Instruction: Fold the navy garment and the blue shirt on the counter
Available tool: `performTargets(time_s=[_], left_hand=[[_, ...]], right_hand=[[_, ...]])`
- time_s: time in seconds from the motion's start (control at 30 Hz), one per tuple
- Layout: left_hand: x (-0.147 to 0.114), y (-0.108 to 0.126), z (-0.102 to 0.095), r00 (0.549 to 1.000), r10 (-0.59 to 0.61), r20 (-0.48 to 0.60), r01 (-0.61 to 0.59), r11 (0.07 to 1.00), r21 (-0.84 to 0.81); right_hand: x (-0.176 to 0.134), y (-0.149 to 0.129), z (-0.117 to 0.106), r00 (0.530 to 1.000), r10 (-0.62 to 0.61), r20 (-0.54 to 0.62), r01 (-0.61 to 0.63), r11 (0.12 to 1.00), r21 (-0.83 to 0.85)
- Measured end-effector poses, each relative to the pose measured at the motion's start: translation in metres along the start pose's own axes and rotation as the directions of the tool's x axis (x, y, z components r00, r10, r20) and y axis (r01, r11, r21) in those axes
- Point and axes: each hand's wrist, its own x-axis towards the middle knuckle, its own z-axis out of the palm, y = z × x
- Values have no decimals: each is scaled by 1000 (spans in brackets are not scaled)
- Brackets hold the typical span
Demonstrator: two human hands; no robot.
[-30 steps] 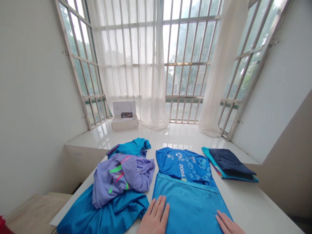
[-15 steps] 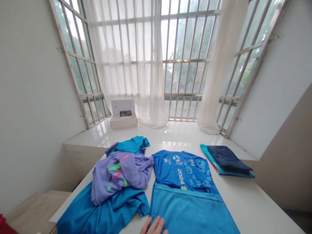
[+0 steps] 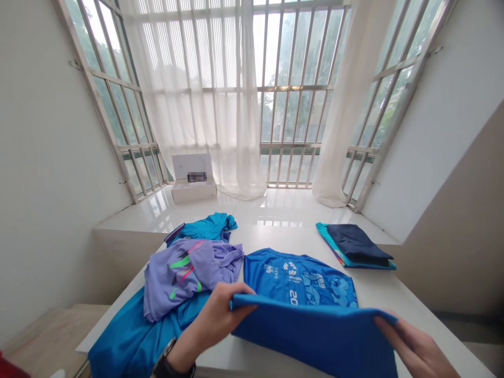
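A blue printed shirt (image 3: 279,278) lies in front of me, its white lettering partly covered. Its near part is a plain folded edge, lifted off the table and held taut between both hands. My left hand (image 3: 226,310), with a dark watch on the wrist, pinches the left corner of that edge between thumb and fingers. At the right corner my right hand (image 3: 409,341) grips the same cloth. Left of the shirt lies a crumpled lilac shirt (image 3: 185,283) with green and pink marks, on top of a teal garment (image 3: 122,331).
Folded garments, dark navy on top (image 3: 356,242), are stacked at the right. Another crumpled teal garment (image 3: 208,227) lies behind the lilac one. A white box (image 3: 193,191) with its lid up stands on the sill (image 3: 252,215), before sheer curtains (image 3: 197,105) and barred windows.
Both hands now grip the near edge of the blue shirt and have raised it, folding it toward the far side. Before, one hand lay on the cloth. The view has shifted slightly.
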Motion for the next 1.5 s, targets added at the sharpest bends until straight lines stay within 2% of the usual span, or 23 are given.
performTargets(time_s=[0.07,0.13,0.2,0.27,0.37,0.47,0.57,0.63,0.77,0.93,1.23,1.5], left_hand=[[44,-10,-1,999,39,20,-39,999,-1],[80,-34,5,994,42,100,-49,996,68],[103,-61,16,989,-9,145,-17,984,177],[114,-84,26,991,-67,113,32,958,285],[120,-99,33,992,-84,92,52,951,306],[129,-100,32,990,-60,127,26,967,252],[140,-103,34,996,-87,36,72,949,308],[145,-109,37,993,-113,-24,114,926,359],[143,-118,38,993,-116,-16,115,933,342],[139,-116,36,985,-148,-84,167,938,305],[139,-110,45,961,-238,-143,277,831,482],[136,-107,49,953,-258,-157,301,780,548]], right_hand=[[33,-14,5,999,38,34,-41,997,72],[59,-19,18,999,33,36,-36,997,72],[75,-15,34,999,37,14,-37,999,10],[83,-3,46,997,75,-20,-76,996,-51],[89,12,51,996,92,-5,-92,994,-55],[101,15,48,1000,29,13,-29,1000,3],[114,13,50,998,42,-46,-43,999,-2],[119,14,55,996,77,-43,-78,996,-32],[118,20,60,998,67,14,-67,997,-27],[121,23,57,990,135,-30,-135,991,-2],[125,19,65,975,177,-132,-190,977,-95],[123,17,63,970,224,-99,-232,970,-76]])
